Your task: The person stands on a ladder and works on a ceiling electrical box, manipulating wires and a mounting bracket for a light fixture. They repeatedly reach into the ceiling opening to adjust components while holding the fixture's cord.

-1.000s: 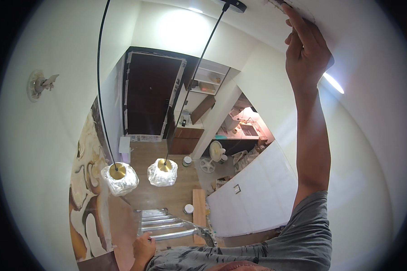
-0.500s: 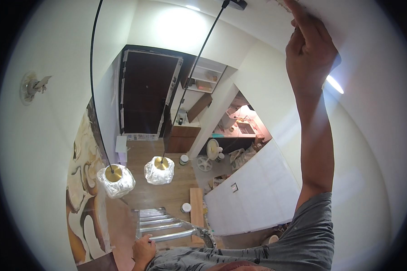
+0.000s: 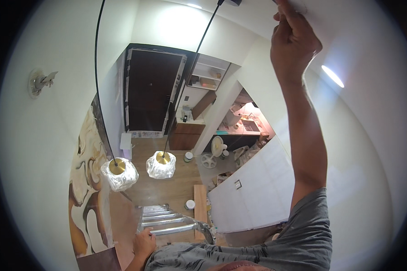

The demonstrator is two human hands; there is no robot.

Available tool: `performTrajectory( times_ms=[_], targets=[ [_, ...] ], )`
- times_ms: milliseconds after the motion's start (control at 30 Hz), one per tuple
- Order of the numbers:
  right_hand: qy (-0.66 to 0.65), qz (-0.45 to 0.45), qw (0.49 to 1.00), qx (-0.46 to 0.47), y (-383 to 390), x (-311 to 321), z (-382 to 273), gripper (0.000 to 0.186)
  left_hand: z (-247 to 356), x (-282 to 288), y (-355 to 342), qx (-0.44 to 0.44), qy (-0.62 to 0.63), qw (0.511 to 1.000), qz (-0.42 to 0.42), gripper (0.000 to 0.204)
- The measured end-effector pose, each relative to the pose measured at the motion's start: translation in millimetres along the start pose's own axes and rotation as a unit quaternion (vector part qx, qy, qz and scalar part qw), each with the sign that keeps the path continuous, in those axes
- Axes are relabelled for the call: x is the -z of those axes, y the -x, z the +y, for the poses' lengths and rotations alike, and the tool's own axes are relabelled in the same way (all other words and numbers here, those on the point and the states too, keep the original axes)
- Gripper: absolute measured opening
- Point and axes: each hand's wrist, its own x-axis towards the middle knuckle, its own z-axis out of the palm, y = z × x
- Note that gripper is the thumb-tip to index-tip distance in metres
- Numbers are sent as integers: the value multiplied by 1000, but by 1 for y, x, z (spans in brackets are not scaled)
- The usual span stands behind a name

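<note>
My right hand (image 3: 295, 47) is raised to the white ceiling (image 3: 348, 27) at the upper right. Its fingers are pinched at the ceiling surface. A small dark bluish edge shows by the fingertips; most of what they hold is cut off by the picture's top edge. Low in the view, my left hand (image 3: 144, 244) has its fingers curled at the left end of the upper rung of a metal ladder (image 3: 174, 229). The ladder runs down towards the floor below me.
Two pendant lamps wrapped in clear plastic (image 3: 120, 175) (image 3: 161, 165) hang on black cords to the left. A bracket (image 3: 41, 83) juts from the left wall. Far below are a wooden plank (image 3: 200, 210), a white bucket (image 3: 189, 204), a fan (image 3: 217, 146) and a dark door (image 3: 149, 90).
My right hand has moved left along the ceiling, fingers still pinched. My left hand stays at the ladder. The whole view has shifted slightly.
</note>
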Motion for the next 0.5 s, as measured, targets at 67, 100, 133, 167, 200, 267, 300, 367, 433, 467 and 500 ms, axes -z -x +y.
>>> performTrajectory(
  times_ms=[67, 100, 133, 167, 200, 267, 300, 367, 433, 467, 500],
  targets=[
    [-83, -56, 973, -208, 18, -14, -4, 39, 1, 1, -1, 4, -2, 1000, 9, 30],
    [-74, -50, 978, -187, 24, -16, -3, 41, 3, 3, -1, 7, -3, 1000, 11, 30],
    [-64, -44, 983, -167, 30, -18, -4, 44, 6, 5, -1, 9, -5, 1000, 13, 29],
    [-58, -37, 987, -145, 32, -22, -7, 47, 9, 7, -1, 22, 3, 1000, 15, 29],
    [-78, -18, 989, -127, 32, -21, -10, 47, 13, 10, -1, 35, 11, 999, 16, 29],
    [-112, 20, 989, -90, 32, -11, -11, 47, 12, 11, -2, 37, 22, 999, 21, 29],
    [-82, 27, 995, -58, 30, -7, -8, 46, 6, 7, -3, 26, 26, 999, 23, 29],
    [-19, 39, 999, 8, 26, 2, 2, 44, 2, 4, -4, 15, 27, 999, 24, 29],
    [15, 30, 998, 61, 18, 14, 18, 47, 3, 5, -4, 15, 22, 999, 18, 29],
    [26, 23, 995, 95, 13, 18, 19, 47, 4, 5, -4, 17, 24, 999, 18, 29],
    [38, 15, 991, 128, 8, 22, 21, 47, 6, 6, -4, 20, 26, 999, 17, 29]
  ],
)
